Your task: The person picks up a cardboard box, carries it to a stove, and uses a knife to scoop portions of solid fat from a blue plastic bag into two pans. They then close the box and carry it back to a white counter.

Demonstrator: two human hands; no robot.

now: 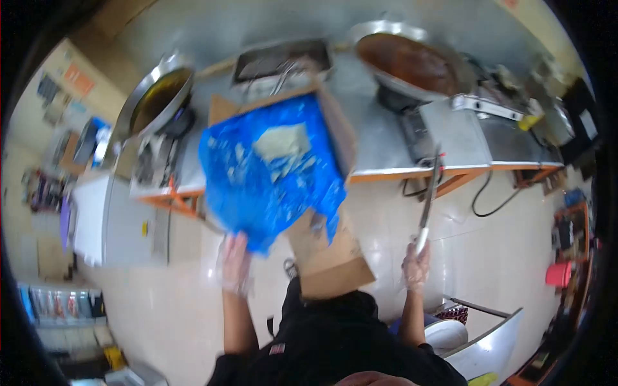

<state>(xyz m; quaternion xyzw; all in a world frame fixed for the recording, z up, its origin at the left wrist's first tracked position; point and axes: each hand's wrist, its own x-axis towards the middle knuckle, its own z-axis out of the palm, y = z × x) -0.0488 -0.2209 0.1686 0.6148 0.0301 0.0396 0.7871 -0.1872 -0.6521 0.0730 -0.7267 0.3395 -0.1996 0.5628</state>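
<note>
An open cardboard box [338, 257] at the table's front edge is lined with a blue plastic bag [238, 193], and a pale block [283, 143] with crumbled bits lies on the plastic. At the bag's lower left edge is my left hand [235, 264], in a clear glove; it is blurred, and whether its fingers grip the plastic does not show. My right hand [416, 265], also gloved, is closed round the white handle of a long knife [427, 209]. The blade points up and away, to the right of the box.
On the metal table [373, 151] stand a wide pan of reddish-brown liquid [409, 64], a pan of yellowish liquid [161, 100] and a dark tray [283, 61] with tongs. A white chest [122, 219] stands at left. A cart [483, 344] is at lower right.
</note>
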